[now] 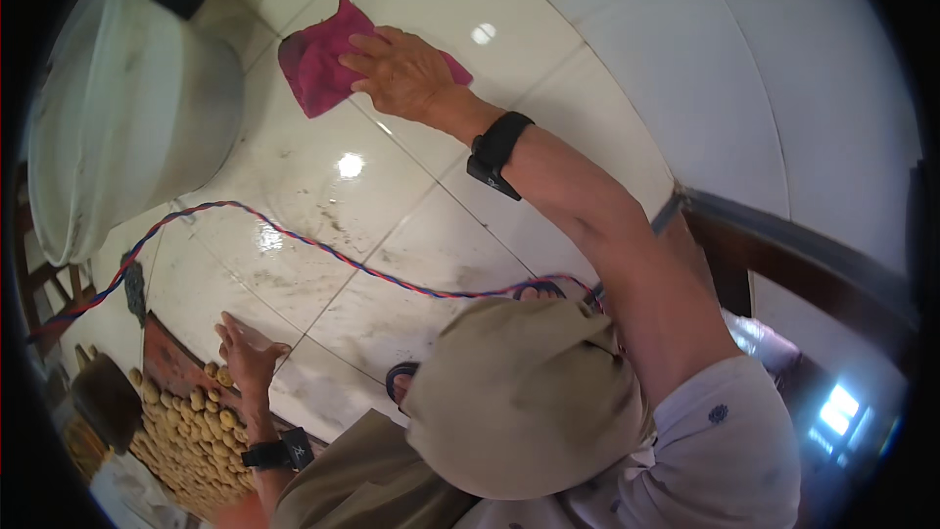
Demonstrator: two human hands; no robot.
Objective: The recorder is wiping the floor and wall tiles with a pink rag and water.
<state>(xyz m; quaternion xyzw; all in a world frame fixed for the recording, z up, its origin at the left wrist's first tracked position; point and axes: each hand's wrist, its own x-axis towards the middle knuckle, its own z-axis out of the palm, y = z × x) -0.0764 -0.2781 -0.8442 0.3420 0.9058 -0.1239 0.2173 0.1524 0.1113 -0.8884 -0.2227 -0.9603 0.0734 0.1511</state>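
Note:
Fingers spread, my right hand [404,77] presses down on a crumpled magenta cloth [319,70]. The cloth lies on the pale tiled floor [455,235], near the wall, and part of it is hidden under the hand. Dirty smudges [330,217] and wet glare mark the tiles between me and the cloth. Lower left, my left hand [250,367] is held with its fingers apart and nothing in it. It is nearest to a heap of small, round, yellow-brown produce [191,433], whose exact kind I cannot tell. Each wrist wears a black band.
A large white plastic tub [205,88] stands at the upper left. A twisted red and blue cable [323,248] crosses the view in front of my knees. Reddish boards [176,360] edge the heap. A pale tiled wall [646,37] rises at right. My sandalled foot [400,375] rests on the floor.

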